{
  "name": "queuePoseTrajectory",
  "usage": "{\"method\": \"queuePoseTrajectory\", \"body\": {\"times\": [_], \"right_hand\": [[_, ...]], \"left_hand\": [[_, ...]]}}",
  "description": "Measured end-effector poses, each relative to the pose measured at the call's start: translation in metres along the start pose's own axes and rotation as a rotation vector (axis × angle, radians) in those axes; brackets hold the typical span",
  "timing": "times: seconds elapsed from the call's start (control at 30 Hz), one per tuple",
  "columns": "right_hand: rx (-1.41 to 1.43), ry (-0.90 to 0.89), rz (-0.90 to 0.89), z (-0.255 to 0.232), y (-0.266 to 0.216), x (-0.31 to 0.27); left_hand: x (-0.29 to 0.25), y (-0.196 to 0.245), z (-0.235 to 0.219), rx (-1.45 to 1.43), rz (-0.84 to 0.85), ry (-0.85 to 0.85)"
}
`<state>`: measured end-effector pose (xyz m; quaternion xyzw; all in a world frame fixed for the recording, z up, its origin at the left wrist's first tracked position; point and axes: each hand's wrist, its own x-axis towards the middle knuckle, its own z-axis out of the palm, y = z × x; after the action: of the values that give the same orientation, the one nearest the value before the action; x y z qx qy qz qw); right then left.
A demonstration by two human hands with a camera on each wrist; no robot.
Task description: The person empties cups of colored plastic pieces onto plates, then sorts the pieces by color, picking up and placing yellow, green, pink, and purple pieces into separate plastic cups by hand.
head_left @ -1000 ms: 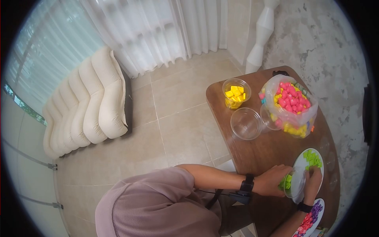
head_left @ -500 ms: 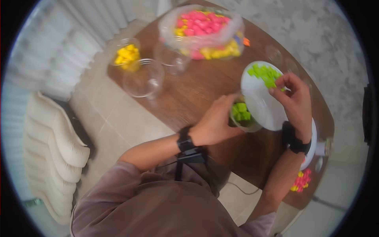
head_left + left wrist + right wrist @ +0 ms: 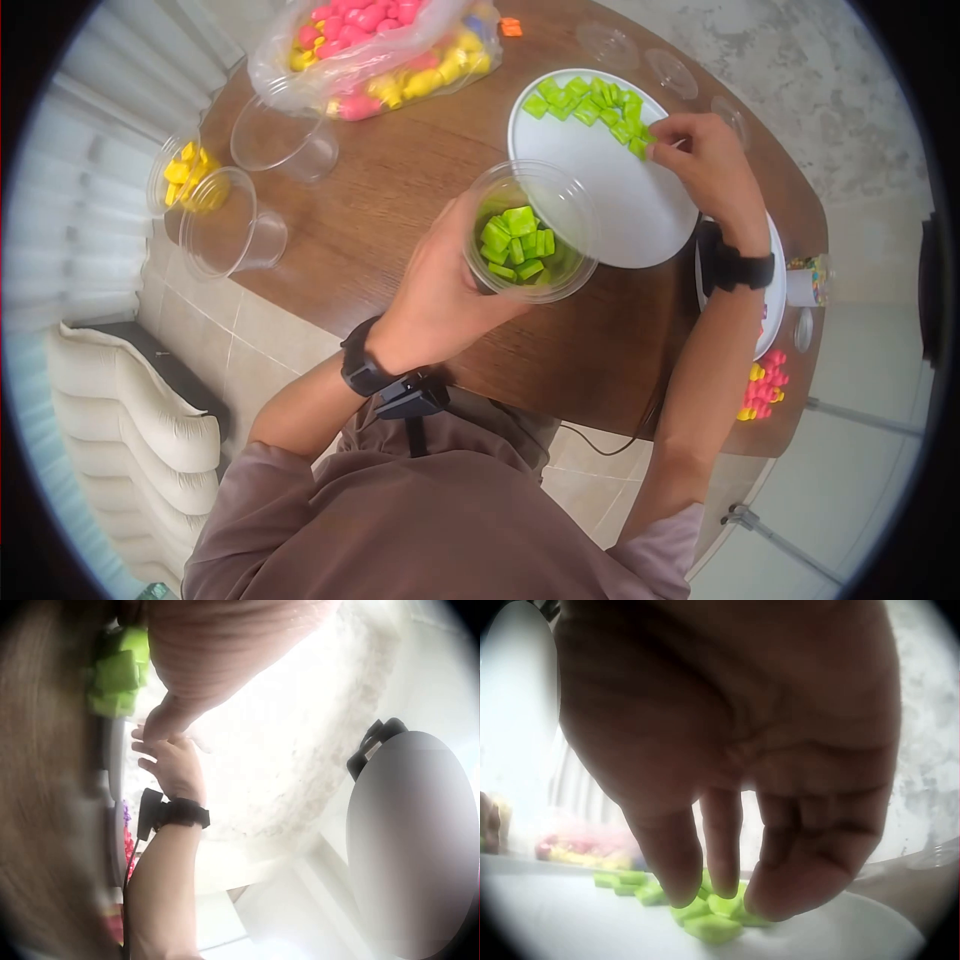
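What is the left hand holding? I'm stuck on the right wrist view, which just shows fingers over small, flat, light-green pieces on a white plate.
Observer: The left hand grips a clear round plastic cup with shiny green pieces inside.
Operator: Is any other colour in a cup?
Observer: Yes, shiny yellow pieces sit in another clear plastic cup, at the left end of the brown wooden table in the head view.
Operator: And what's beneath the right forearm?
Observer: A second white plate, partly hidden by the right forearm in the head view.
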<state>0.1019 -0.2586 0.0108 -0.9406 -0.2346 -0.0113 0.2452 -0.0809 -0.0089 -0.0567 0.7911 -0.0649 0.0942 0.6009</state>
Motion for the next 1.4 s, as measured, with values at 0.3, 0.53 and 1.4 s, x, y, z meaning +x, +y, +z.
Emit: {"method": "queuePoseTrajectory", "body": {"times": [0.3, 0.53, 1.4], "right_hand": [[-0.209, 0.006, -0.012, 0.024, 0.007, 0.007], [-0.091, -0.036, -0.074, 0.02, -0.006, 0.005], [-0.11, 0.057, -0.07, 0.019, 0.011, 0.009]], "left_hand": [[0.0, 0.004, -0.002, 0.002, -0.012, -0.023], [0.001, 0.008, -0.003, -0.02, -0.056, -0.036], [0.001, 0.009, -0.003, -0.084, -0.07, -0.061]]}}
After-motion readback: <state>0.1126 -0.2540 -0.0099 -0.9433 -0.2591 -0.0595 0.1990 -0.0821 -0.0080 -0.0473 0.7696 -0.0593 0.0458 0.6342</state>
